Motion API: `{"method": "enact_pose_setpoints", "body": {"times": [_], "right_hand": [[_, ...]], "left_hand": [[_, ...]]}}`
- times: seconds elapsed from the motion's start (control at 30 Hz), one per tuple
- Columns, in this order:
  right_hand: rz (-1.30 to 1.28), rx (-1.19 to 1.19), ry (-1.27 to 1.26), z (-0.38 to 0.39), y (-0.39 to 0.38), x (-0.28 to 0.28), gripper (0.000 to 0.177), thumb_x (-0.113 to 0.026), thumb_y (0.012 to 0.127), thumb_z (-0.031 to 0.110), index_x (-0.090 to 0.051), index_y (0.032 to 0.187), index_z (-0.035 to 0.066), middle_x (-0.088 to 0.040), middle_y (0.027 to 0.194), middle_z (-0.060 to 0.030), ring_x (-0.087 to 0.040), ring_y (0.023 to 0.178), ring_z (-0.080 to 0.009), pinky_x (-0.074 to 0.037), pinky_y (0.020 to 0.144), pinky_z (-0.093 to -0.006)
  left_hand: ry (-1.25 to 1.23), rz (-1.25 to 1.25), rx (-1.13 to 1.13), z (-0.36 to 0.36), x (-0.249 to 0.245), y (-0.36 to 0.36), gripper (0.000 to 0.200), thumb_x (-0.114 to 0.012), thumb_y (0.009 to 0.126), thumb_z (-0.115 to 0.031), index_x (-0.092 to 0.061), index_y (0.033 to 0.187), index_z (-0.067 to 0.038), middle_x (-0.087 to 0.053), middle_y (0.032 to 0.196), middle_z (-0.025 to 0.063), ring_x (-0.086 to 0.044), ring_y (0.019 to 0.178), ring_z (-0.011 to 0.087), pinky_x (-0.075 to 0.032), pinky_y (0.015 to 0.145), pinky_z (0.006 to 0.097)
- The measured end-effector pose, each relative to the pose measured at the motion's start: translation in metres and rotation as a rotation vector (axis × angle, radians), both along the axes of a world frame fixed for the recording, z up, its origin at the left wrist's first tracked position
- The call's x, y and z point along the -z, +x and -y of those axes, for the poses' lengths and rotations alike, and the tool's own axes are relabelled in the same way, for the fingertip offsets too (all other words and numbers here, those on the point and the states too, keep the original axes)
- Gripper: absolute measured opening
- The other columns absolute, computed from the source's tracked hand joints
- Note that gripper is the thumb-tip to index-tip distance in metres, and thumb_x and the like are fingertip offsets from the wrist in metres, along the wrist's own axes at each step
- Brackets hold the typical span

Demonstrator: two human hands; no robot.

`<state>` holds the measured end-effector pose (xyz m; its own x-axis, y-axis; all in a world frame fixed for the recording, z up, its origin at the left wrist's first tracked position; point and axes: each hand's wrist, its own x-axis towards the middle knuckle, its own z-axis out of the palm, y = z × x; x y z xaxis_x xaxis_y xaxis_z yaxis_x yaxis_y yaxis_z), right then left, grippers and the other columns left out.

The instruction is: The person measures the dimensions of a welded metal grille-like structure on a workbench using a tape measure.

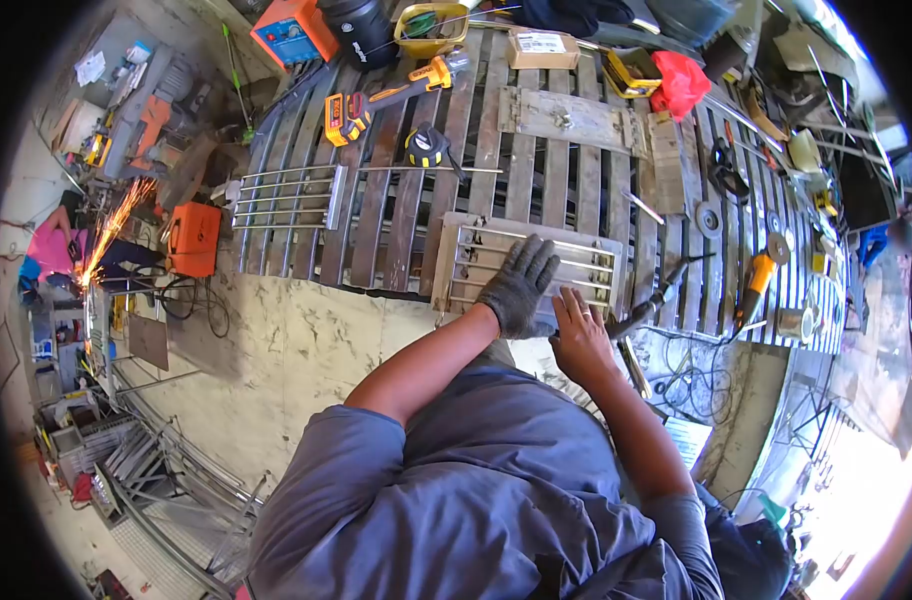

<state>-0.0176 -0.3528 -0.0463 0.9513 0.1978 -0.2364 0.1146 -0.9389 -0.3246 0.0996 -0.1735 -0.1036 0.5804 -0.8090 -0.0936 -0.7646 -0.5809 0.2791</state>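
Note:
My left hand [521,288], in a dark grey glove, lies with its fingers stretched out over several thin metal rods [476,264]. These rods lie side by side on a flat rectangular plate [444,262] at the bench's front edge. Bare and with fingers extended, my right hand [583,336] rests at the plate's near edge, just right of the glove. What is under both palms is hidden. To the left, a small grille of welded rods [291,197] sits on the slats. A black hose or cable-like handle [656,300] runs close to my right hand.
On the slatted bench [376,240] are a yellow cordless angle grinder [396,95], a tape measure [428,147], a jig plate [566,118] and a second grinder [756,285]. At left, sparks [121,230] fly beside another person [54,245]. Cables [691,385] lie at right.

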Motion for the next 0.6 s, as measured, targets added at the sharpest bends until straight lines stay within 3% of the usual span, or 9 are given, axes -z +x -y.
{"method": "enact_pose_setpoints", "body": {"times": [0.1,0.17,0.23,0.27,0.37,0.6], "right_hand": [[-0.019,-0.068,-0.023,0.012,0.022,-0.008,0.071,-0.083,0.093,0.018,-0.053,0.156,0.003,-0.043,0.17,-0.0228,-0.038,0.163,-0.0429,-0.034,0.13,-0.0598],[0.018,-0.09,-0.001,0.023,0.037,-0.024,0.068,-0.084,0.091,0.015,-0.056,0.153,0.003,-0.048,0.166,-0.0234,-0.042,0.16,-0.0436,-0.036,0.128,-0.0589],[0.145,-0.037,0.052,0.04,0.042,-0.03,0.06,-0.084,0.088,0.01,-0.063,0.144,0.001,-0.061,0.145,-0.0228,-0.057,0.14,-0.0437,-0.044,0.119,-0.0566],[0.141,0.03,0.044,0.05,0.041,-0.033,0.057,-0.083,0.089,0.011,-0.065,0.141,0.001,-0.063,0.139,-0.0215,-0.06,0.134,-0.0427,-0.046,0.115,-0.0564],[0.158,0.145,-0.014,0.079,0.038,-0.052,0.05,-0.084,0.089,0.012,-0.069,0.135,0.001,-0.065,0.127,-0.0203,-0.063,0.121,-0.0416,-0.048,0.107,-0.0546],[0.097,0.247,-0.14,0.128,-0.011,-0.062,0.055,-0.083,0.086,0.003,-0.063,0.137,0.004,-0.062,0.13,-0.02,-0.061,0.123,-0.0419,-0.049,0.104,-0.0541]], "left_hand": [[-0.171,-0.047,0.067,0.003,0.019,0.014,0.13,-0.071,0.084,-0.078,-0.026,0.174,0.003,-0.014,0.184,0.0309,-0.005,0.171,0.0525,-0.001,0.137,0.0634],[-0.123,-0.033,0.078,0.009,0.014,0.02,0.127,-0.068,0.086,-0.078,-0.026,0.175,0.003,-0.015,0.184,0.0298,-0.006,0.172,0.0513,-0.001,0.137,0.063],[-0.107,-0.004,0.08,0.015,0.007,0.024,0.124,-0.065,0.089,-0.079,-0.028,0.174,0.003,-0.016,0.184,0.0292,-0.006,0.172,0.0504,-0.002,0.137,0.0629],[-0.214,-0.095,0.057,0.017,0.001,0.026,0.118,-0.06,0.094,-0.08,-0.03,0.174,0.003,-0.017,0.184,0.0286,-0.007,0.172,0.049,-0.002,0.138,0.0622],[-0.155,-0.071,0.047,0.031,0.002,0.033,0.116,-0.055,0.097,-0.081,-0.032,0.173,0.003,-0.018,0.184,0.0278,-0.007,0.172,0.0484,-0.002,0.138,0.0612],[-0.041,-0.044,0.028,0.062,0.003,0.039,0.115,-0.048,0.101,-0.081,-0.023,0.176,0.002,-0.02,0.185,0.0256,-0.008,0.172,0.0465,-0.003,0.138,0.0607]]}}
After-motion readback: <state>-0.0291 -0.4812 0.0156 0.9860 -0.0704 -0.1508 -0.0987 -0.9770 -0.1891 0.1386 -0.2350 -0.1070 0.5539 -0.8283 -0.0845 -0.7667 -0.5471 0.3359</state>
